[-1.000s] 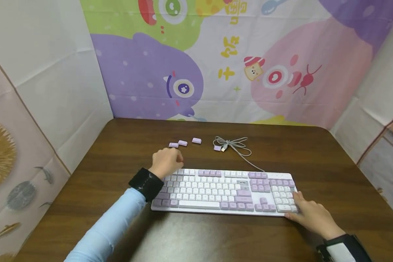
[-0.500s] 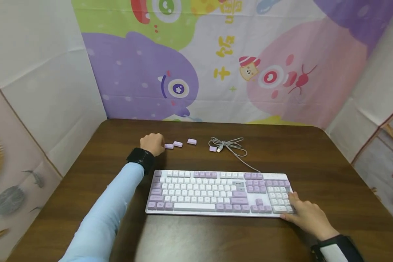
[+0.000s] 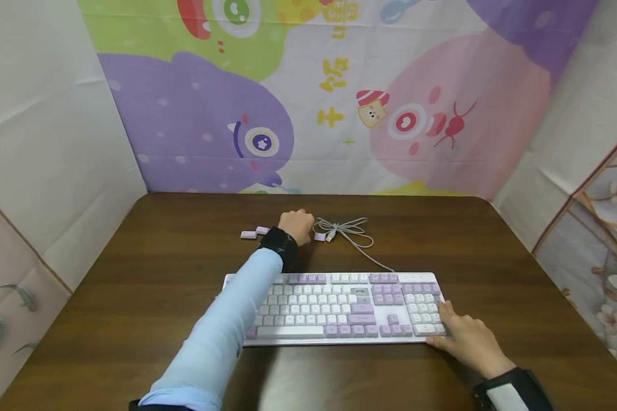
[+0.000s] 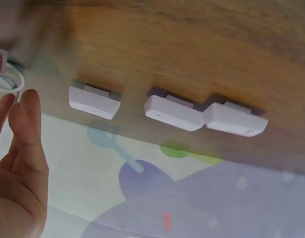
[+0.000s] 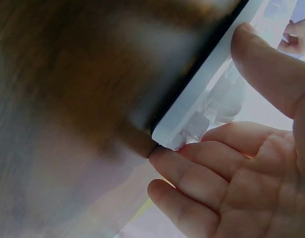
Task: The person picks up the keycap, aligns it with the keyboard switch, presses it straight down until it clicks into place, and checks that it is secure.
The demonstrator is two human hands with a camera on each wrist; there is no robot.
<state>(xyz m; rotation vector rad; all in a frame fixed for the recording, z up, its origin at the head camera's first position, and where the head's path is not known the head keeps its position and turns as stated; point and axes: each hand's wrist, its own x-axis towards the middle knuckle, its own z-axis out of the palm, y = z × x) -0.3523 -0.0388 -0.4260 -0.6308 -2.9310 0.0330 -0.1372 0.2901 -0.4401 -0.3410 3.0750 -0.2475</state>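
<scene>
Brown desk [image 3: 133, 297] under keyboard [image 3: 319, 311] | We observe left hand [image 3: 296, 226] beyond keyboard's far edge, fingers loosely bent, nothing visible held | Lilac keycap [image 3: 320, 237]: beyond that edge, just beside left hand (nearer), offset toward keyboard's right end; we cannot tell its long axis | Right hand [image 3: 468, 341]: thumb and fingers hold keyboard's near right corner

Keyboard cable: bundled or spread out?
Bundled: in the head view the cable lies in loops gathered at the middle; one loose length runs to the keyboard.

A white and lilac keyboard [image 3: 334, 310] lies flat, lilac keycaps [image 4: 174, 114] loose behind it.
</scene>
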